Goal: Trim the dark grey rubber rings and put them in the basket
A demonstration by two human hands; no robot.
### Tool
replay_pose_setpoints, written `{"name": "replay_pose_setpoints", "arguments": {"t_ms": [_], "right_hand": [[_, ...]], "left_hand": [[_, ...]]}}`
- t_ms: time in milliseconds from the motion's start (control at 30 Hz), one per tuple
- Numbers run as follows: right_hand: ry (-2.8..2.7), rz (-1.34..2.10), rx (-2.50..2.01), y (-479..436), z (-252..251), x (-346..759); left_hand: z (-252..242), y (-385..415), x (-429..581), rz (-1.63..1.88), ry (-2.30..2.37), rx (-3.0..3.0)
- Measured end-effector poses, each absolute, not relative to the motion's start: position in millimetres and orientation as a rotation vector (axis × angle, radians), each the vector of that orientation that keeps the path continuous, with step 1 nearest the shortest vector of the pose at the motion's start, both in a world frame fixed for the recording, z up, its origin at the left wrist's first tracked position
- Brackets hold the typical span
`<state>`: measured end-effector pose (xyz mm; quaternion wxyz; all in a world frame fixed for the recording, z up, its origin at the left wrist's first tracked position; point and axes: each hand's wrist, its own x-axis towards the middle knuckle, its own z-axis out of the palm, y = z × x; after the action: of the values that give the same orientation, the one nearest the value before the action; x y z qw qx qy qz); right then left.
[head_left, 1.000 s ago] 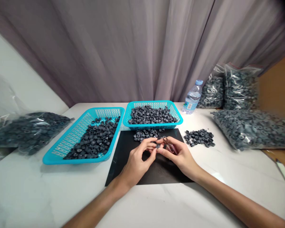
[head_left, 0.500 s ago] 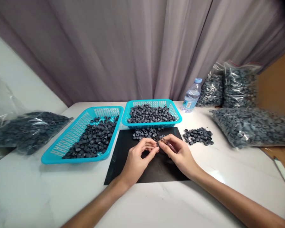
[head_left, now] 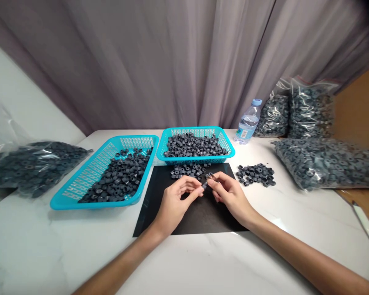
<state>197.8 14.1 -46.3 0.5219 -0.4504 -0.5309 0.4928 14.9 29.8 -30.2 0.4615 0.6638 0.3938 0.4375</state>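
Observation:
My left hand (head_left: 178, 200) is closed in a pinch on a small dark grey plastic ring (head_left: 204, 185), above a black mat (head_left: 197, 223). Close beside it, my right hand (head_left: 232, 196) has its thumb and fingers pressed together at the ring's other side. A thin, dark, shiny thing (head_left: 211, 176) shows between the right fingertips, too small to name. Just beyond the fingers, a pile of the same grey rings (head_left: 189, 171) lies on the mat's far part.
Two turquoise baskets, a left one (head_left: 61, 203) and a back one (head_left: 197, 160), hold many rings. Loose rings (head_left: 256, 175) lie right of the mat. A water bottle (head_left: 247, 123) stands behind them. Bulging clear bags (head_left: 329, 164) fill the right; another bag (head_left: 46, 164) lies left.
My hands stay together over the mat. The right fingers have shifted slightly up, and the ring between the hands shows more plainly. The whole view has moved a little.

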Motion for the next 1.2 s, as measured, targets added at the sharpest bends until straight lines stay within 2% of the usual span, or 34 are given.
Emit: {"name": "replay_pose_setpoints", "arguments": {"t_ms": [267, 567, 767, 1200], "right_hand": [[-1.091, 1.251, -1.042, 22.4, -43.9, 203.0], [-1.129, 1.381, -0.975, 21.2, -41.2, 209.0], [-1.153, 1.365, -0.974, 22.3, -41.8, 210.5], [-1.148, 1.335, -0.971, 20.2, -47.4, 210.0]], "left_hand": [[-20.4, 30.3, 12.5, 0.990, 0.909, 1.453], [-20.9, 27.9, 16.2, 0.931, 0.867, 1.334], [-18.8, 25.9, 18.0, 0.936, 0.859, 1.093], [-19.3, 25.7, 18.6, 0.948, 0.847, 1.033]]}}
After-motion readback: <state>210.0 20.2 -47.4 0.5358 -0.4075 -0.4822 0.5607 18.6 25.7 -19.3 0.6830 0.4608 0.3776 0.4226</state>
